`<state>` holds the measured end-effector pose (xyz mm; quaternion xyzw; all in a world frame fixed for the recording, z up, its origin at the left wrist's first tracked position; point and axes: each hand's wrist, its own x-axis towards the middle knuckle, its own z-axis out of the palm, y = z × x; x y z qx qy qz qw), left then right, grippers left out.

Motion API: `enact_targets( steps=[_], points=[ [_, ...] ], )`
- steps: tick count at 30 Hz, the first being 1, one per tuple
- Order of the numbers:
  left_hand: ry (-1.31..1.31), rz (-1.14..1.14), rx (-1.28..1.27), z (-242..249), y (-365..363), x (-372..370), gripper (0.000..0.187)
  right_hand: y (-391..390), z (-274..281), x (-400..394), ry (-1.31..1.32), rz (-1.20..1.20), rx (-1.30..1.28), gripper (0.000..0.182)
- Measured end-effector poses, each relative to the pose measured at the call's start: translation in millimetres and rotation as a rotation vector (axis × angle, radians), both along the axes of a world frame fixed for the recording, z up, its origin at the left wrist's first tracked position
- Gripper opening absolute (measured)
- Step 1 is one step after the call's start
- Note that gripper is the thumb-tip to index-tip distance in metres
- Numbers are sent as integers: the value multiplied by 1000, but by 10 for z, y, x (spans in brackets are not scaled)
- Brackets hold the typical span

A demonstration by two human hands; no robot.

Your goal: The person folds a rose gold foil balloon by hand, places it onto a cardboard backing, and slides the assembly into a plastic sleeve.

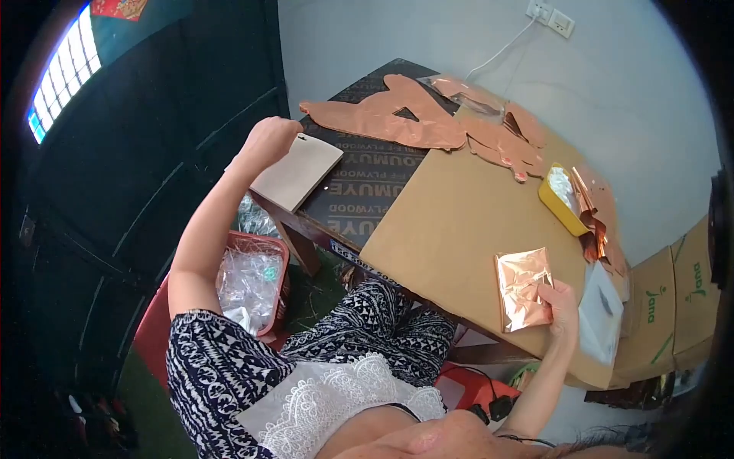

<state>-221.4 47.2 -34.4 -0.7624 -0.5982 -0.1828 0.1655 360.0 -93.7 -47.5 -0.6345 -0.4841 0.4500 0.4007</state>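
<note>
My left hand (273,142) is closed above the far left corner of a beige notebook or pad (300,172), which lies at the table's left edge. Its fingertips are turned away, and what they hold, if anything, is hidden. On the right, a flat, square packet of shiny copper foil (523,287) rests on a brown board (436,229). My right hand (562,307) grips the packet's right side, thumb on top and the other fingers mostly out of sight. Just right of that hand lies a clear plastic sleeve or sheet (598,314).
Flat copper-coloured cutouts (405,115) lie along the back. A yellow tub (562,200) with white stuff stands beside crumpled copper foil (595,222). A red basket (284,264) of clear plastic scraps is below the table's left side. Cardboard boxes (657,306) stand at right.
</note>
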Motion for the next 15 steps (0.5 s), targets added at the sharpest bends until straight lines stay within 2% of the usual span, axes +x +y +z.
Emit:
enact_targets(
  steps=[2, 6, 12, 15],
  points=[
    [98, -79, -25, -142, 320, -175, 14, -27, 11, 0, -1, -2, 8, 22],
    [224, -106, -217, -33, 422, -136, 12, -76, 22, -21, 13, -21, 20, 21],
    [197, -155, -241, -33, 388, -173, 10, -92, -68, 93, 63, -26, 28, 18],
    [164, -120, -246, -25, 313, -151, 16, -87, -106, 192, 88, -27, 35, 17]
  ],
)
